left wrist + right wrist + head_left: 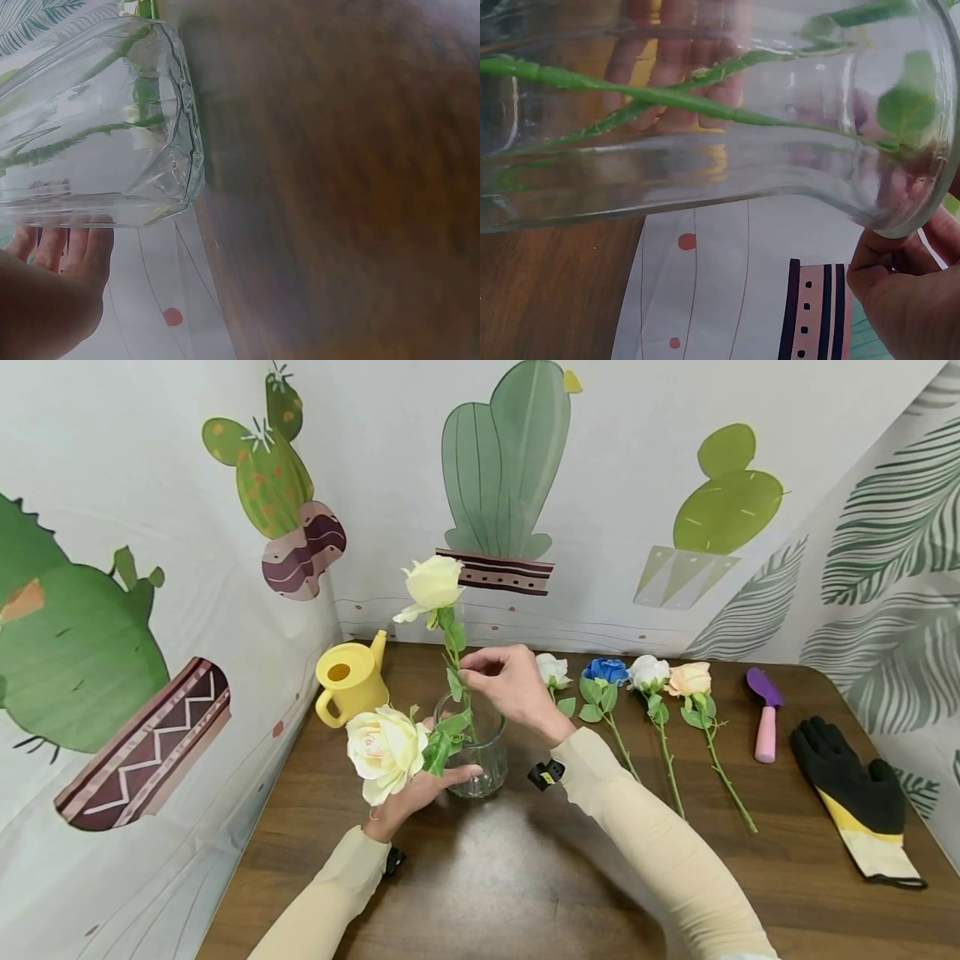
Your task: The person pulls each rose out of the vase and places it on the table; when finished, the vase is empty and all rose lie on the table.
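Observation:
A clear glass vase (491,768) stands on the table with two cream roses in it. My left hand (420,789) holds it from the left, thumb in front; through the glass in the right wrist view, the fingers (676,82) show along the far side. My right hand (517,689) is at the rim, pinching the stem of the upright cream rose (435,583). The other cream rose (385,752) leans out left over my left hand and partly hides it. Green stems (667,96) cross inside the vase.
A yellow watering can (352,681) stands behind left. To the right lie a white rose (552,670), a blue rose (606,672), another white rose (648,672) and a peach rose (688,678). Farther right are a purple-and-pink trowel (766,714) and a black-and-yellow glove (858,797).

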{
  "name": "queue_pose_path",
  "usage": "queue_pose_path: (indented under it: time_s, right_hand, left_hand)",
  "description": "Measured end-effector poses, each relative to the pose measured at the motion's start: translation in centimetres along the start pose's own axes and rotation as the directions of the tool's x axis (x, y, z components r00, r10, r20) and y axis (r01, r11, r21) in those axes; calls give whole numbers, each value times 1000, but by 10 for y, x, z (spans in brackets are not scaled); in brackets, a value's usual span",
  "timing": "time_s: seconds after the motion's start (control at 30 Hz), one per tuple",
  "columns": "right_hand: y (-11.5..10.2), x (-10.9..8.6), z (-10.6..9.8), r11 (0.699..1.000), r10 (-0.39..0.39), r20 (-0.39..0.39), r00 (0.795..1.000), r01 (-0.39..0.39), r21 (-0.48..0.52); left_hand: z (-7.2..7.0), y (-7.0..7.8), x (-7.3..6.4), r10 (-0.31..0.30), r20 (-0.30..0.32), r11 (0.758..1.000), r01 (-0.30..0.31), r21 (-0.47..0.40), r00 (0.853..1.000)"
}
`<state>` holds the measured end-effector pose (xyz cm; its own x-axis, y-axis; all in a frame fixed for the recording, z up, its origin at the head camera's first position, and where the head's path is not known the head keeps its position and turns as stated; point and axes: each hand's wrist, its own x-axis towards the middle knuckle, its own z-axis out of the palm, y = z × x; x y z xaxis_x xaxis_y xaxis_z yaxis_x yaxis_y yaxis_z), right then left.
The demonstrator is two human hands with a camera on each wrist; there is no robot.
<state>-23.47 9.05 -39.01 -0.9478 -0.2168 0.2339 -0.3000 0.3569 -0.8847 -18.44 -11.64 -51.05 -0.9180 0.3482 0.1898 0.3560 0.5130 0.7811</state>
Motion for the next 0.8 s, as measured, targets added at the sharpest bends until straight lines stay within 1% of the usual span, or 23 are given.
queue_pose_path:
  time_s: [0.03, 0.07, 0.1, 0.13, 0.17, 0.2, 0.23, 0.3, 0.37, 0.4, 0.5, 0.53, 0.67, 0.7, 0.77, 0.8]
  right_hand:
    - [0, 0, 0, 1000, -7, -12, 1000, 7, 12]
    - [-1, -1, -1, 1000, -14, -26, 1000, 14, 22]
    - [-1, -1, -2, 999, -20, -40, 999, 22, 30]
    - [-1, 0, -2, 999, -27, -53, 998, 29, 37]
    - [-1, 0, -3, 998, -38, -66, 997, 41, 46]
    - [-2, 0, -4, 997, -48, -80, 996, 53, 56]
    - [-3, 0, -5, 996, -58, -95, 994, 64, 66]
    - [-4, 0, -7, 993, -67, -126, 990, 79, 92]
    - [-6, 0, -10, 988, -73, -159, 985, 93, 124]
    - [-8, 0, -11, 986, -73, -178, 981, 98, 138]
    - [-13, 0, -17, 975, -71, -236, 969, 117, 190]
    - [-14, 0, -20, 971, -72, -255, 964, 126, 203]
    - [-22, -1, -31, 956, -77, -322, 943, 162, 245]
    - [-24, -1, -33, 953, -80, -338, 938, 171, 249]
    - [-28, -1, -39, 948, -80, -366, 927, 184, 259]
    - [-30, -2, -42, 946, -79, -378, 922, 189, 264]
  left_hand:
    - [0, 0, 0, 16, -2, 1000, -16, 1, 1000]
    - [0, 0, 1, 20, -7, 999, -20, -31, 1000]
    - [1, 1, 1, 36, -21, 999, -37, -17, 999]
    - [1, 1, 2, 51, -22, 999, -51, -10, 998]
    - [0, 2, 2, 73, -29, 997, -72, 15, 997]
    - [1, 2, 3, 72, -32, 997, -71, 10, 997]
    - [0, 3, 3, 79, -39, 997, -78, 25, 996]
    - [0, 4, 2, 64, -54, 998, -63, 28, 996]
    - [1, 5, 0, 43, -63, 999, -42, 6, 997]
    - [1, 5, 0, 22, -65, 999, -24, -26, 998]
    - [2, 4, -1, -15, -47, 995, 10, -97, 999]
    - [2, 4, -1, -17, -45, 996, 13, -94, 999]
    - [3, 3, 0, -30, -30, 990, 26, -137, 999]
    - [2, 3, 0, -23, -28, 995, 20, -101, 999]
    - [2, 3, 0, -28, -28, 994, 25, -106, 999]
    - [1, 3, -1, -19, -32, 998, 17, -62, 999]
